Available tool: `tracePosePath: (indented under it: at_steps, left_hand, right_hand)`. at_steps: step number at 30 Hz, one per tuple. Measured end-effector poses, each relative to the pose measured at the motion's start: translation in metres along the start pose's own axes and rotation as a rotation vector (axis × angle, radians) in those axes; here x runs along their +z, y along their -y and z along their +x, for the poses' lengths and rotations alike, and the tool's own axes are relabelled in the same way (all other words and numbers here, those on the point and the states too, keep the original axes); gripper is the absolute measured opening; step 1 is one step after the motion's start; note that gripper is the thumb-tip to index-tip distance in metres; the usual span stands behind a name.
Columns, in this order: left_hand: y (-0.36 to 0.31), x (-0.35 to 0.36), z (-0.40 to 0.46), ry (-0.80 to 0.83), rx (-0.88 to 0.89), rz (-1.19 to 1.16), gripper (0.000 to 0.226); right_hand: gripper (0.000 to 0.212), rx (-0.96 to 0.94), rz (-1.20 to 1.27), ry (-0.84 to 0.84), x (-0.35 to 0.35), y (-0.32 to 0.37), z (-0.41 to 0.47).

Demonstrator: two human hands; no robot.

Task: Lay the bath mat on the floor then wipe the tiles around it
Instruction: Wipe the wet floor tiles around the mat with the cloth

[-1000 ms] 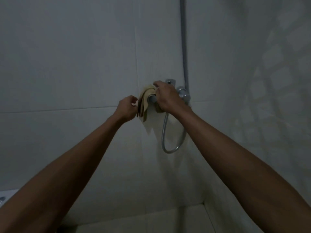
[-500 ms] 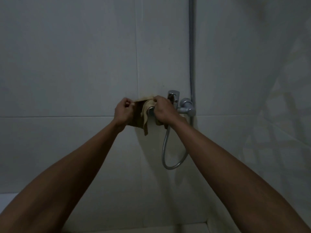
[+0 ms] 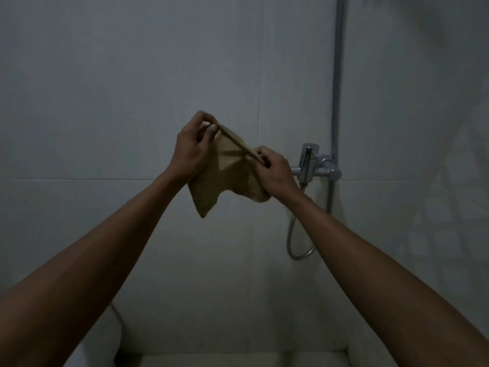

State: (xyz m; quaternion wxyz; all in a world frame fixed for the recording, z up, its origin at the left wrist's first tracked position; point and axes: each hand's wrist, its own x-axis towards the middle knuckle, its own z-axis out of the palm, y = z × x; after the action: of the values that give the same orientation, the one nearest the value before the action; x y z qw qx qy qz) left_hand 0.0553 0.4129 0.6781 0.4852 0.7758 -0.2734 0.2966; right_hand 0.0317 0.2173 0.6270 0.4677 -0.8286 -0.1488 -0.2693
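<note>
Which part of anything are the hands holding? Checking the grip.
Both hold the cloth by its top edge: left hand one end, right hand the other.

2 hands: left hand (image 3: 191, 151), right hand (image 3: 274, 172); 1 cloth (image 3: 225, 178); 1 tap (image 3: 315, 165); 1 hose (image 3: 296, 242).

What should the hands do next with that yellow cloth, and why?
Probably pull the tan cloth open flat. The left hand and right hand each pinch its top edge, and it hangs crumpled off the wall, so it isn't ready for wiping.
</note>
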Motion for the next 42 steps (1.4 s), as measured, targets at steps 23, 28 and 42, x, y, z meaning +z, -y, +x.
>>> tracePosePath:
  at_steps: [23, 28, 42]
  left_hand:
    - [0.294, 0.296, -0.425, 0.626, -0.454, 0.150, 0.013]
    - [0.445, 0.427, -0.579, 0.547, -0.537, 0.217, 0.017]
    - [0.737, 0.531, -0.799, 0.373, -0.469, 0.505, 0.048]
  right_hand:
    - [0.016, 0.638, 0.011, 0.264, 0.085, -0.440, -0.398]
    - [0.022, 0.656, -0.095, 0.235, 0.167, -0.621, -0.507]
    - [0.057, 0.481, -0.228, 0.577, 0.410, -0.866, -0.625]
